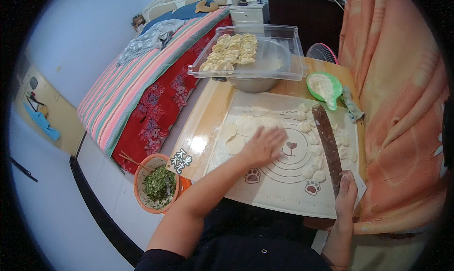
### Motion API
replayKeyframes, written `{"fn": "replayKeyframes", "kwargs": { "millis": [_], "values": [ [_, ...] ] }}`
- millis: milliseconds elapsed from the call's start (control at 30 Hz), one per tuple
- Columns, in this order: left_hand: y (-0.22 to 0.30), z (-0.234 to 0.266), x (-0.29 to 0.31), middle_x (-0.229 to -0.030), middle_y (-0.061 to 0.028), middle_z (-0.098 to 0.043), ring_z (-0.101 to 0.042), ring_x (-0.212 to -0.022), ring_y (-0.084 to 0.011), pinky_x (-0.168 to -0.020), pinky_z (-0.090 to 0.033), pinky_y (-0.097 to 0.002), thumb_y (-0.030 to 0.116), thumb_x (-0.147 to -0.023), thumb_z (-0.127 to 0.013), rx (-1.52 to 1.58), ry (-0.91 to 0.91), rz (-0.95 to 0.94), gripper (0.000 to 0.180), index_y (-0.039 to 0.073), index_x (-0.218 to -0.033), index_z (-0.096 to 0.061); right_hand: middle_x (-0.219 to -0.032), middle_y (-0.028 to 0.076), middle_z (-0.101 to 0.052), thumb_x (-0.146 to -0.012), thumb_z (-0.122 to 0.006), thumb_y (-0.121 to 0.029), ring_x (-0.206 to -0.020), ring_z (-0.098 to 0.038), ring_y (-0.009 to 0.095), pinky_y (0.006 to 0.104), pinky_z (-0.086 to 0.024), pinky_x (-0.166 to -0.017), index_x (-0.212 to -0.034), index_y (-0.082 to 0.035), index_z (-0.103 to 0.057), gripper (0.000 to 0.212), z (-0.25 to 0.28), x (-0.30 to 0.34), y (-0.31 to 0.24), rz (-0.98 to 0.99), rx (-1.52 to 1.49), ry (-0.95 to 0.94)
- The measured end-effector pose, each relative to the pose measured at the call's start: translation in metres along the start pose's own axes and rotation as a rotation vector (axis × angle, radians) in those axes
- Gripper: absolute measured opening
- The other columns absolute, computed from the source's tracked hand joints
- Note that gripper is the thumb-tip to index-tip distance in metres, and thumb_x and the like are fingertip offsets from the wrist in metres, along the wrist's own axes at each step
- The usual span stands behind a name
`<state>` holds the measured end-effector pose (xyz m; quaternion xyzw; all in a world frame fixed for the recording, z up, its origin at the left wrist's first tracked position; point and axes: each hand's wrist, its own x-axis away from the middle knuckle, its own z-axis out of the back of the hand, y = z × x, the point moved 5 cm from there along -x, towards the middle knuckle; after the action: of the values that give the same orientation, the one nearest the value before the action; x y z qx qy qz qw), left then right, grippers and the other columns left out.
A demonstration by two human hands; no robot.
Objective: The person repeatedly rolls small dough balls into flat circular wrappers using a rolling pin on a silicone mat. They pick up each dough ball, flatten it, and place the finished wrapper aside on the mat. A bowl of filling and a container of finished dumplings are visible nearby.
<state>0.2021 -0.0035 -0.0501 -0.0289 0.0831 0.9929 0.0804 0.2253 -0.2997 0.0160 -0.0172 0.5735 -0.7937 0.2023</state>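
Dough rounds (250,125) (flat, pale) lie left of a mottled rolling pin (327,143).

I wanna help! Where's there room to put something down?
The wooden table is bare between its left edge and the mat; the mat, between its paw prints. Crowded: the right, with dough pieces and rolling pin, and the back, with the tray.
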Motion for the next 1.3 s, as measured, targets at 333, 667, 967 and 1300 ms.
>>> {"fn": "replayKeyframes", "kwargs": {
  "millis": [333,667,967,1300],
  "values": [
    [0.016,-0.006,-0.074,-0.158,-0.01,-0.033,-0.028,-0.147,-0.0262,-0.119,-0.02,-0.0514,0.042,-0.1,-0.045,0.011,0.162,0.019,0.06,0.011,-0.151,-0.037,-0.086,0.006,-0.056,-0.106,-0.044,-0.035,-0.085,-0.052,0.014,0.0269,-0.042,-0.08,-0.098,0.002,-0.057,0.04,0.028,0.011,0.007,-0.09,-0.019,0.124],
    [0.039,0.02,0.052,-0.155,-0.0134,-0.037,-0.032,-0.145,-0.0297,-0.119,-0.024,-0.0487,0.039,-0.096,-0.054,0.095,-0.056,-0.083,0.067,0.007,-0.151,-0.034,-0.089,0.007,-0.056,-0.105,-0.047,-0.031,-0.085,-0.053,0.015,0.0279,-0.042,-0.079,-0.093,0.005,-0.057,0.039,0.002,0.019,0.01,-0.068,-0.097,-0.012],
    [0.039,0.031,0.162,-0.16,-0.0136,-0.029,-0.031,-0.146,-0.0312,-0.119,-0.023,-0.0509,0.035,-0.091,-0.06,0.136,-0.018,0.033,0.074,0.009,-0.154,-0.03,-0.085,0.013,-0.058,-0.097,-0.059,-0.032,-0.082,-0.06,0.034,0.0395,-0.049,-0.072,-0.087,0.001,-0.062,0.035,-0.111,0.0,-0.042,0.158,0.292,-0.334],
    [-0.033,0.043,0.17,-0.15,-0.0123,-0.044,-0.039,-0.14,-0.029,-0.116,-0.024,-0.0519,0.041,-0.094,-0.054,-0.169,0.282,0.437,0.06,0.006,-0.142,-0.047,-0.142,0.016,-0.05,-0.094,-0.059,-0.037,-0.137,-0.04,0.032,0.0483,-0.029,-0.114,-0.128,-0.003,-0.057,0.048,-0.198,-0.014,-0.045,0.528,0.742,-0.608]
  ]
}}
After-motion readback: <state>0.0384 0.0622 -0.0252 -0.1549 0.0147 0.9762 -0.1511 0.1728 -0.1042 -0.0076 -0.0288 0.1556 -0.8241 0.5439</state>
